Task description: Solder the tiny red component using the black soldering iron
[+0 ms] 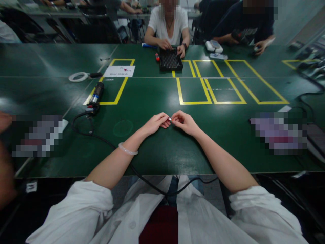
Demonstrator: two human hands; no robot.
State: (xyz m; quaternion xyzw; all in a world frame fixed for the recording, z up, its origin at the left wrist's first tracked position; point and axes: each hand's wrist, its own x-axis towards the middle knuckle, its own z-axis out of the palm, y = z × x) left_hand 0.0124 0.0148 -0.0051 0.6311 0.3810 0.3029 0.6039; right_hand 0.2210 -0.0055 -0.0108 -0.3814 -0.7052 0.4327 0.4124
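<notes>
Pinching with their fingertips, the left hand [157, 123] and right hand [185, 123] meet on a tiny silvery piece [170, 119], its shape too small to tell, over the near middle of the glossy dark green table [157, 156]. It looks light, stiff, perhaps slippery. Taking it by opposite ends, fingertips only, seems surest.
</notes>
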